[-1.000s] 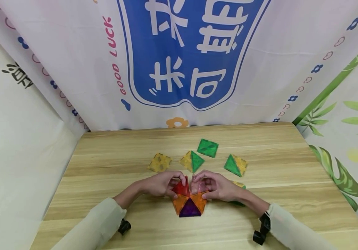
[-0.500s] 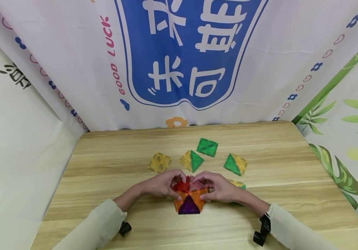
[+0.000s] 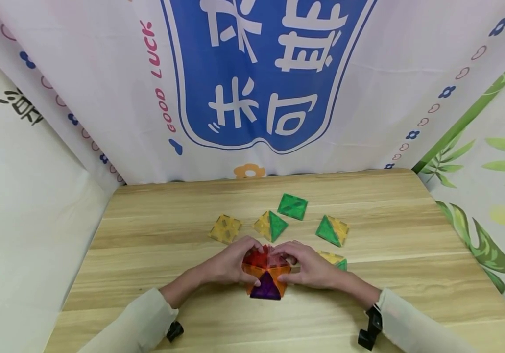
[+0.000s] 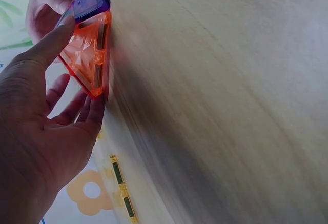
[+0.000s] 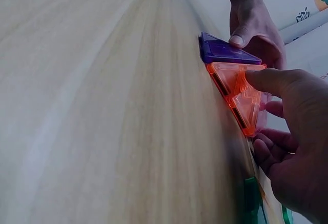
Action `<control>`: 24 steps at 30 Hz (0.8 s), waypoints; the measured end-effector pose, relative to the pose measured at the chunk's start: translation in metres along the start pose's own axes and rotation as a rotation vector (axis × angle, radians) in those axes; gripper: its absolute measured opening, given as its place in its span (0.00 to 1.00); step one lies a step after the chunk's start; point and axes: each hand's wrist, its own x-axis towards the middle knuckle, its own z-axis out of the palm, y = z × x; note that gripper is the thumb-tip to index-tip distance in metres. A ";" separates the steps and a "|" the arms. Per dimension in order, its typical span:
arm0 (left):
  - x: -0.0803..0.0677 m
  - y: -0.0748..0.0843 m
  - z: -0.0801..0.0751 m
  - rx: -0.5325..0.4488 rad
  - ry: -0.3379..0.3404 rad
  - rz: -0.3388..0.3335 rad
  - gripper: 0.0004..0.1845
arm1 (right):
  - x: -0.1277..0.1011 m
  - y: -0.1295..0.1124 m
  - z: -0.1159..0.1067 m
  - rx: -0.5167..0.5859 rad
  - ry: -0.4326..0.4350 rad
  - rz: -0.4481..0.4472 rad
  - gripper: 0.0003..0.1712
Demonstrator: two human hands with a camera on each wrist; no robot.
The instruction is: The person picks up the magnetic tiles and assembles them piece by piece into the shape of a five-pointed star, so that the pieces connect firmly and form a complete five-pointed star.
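Observation:
Both hands cup a raised, pointed shape of translucent triangular magnetic tiles standing on the wooden table [image 3: 168, 284]. Its purple tile [image 3: 266, 288] faces the person, with an orange tile [image 4: 92, 55] on the left and another orange tile [image 5: 245, 98] on the right. A red tile [image 3: 256, 258] and a pink tile [image 3: 275, 261] lean together at the back. My left hand [image 3: 233, 262] curls round the left side, its thumb on the front near the purple tile's edge. My right hand [image 3: 311, 267] holds the right side, thumb against the orange tile. Some fingertips are hidden behind the tiles.
Beyond the hands lie a yellow square [image 3: 226, 229], a green square [image 3: 293, 206] and a yellow-and-green pair [image 3: 274, 226]. To the right is a green-and-yellow pair [image 3: 332, 231]; another [image 3: 333, 257] is partly hidden by the right arm. A printed curtain [image 3: 146, 162] hangs behind the table.
The red and pink tiles, apart at first, have come together. The side tiles have tilted up into a steeper point. Both thumbs have moved inward toward the purple tile.

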 end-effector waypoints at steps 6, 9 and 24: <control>-0.001 -0.001 0.001 0.030 0.005 -0.007 0.33 | -0.001 -0.002 0.000 -0.023 0.001 0.017 0.28; -0.001 -0.001 0.001 0.035 0.006 -0.010 0.32 | -0.001 -0.005 0.000 -0.016 -0.003 0.041 0.27; 0.004 -0.002 -0.009 -0.049 0.112 -0.066 0.23 | 0.016 0.005 -0.016 -0.059 0.140 0.103 0.22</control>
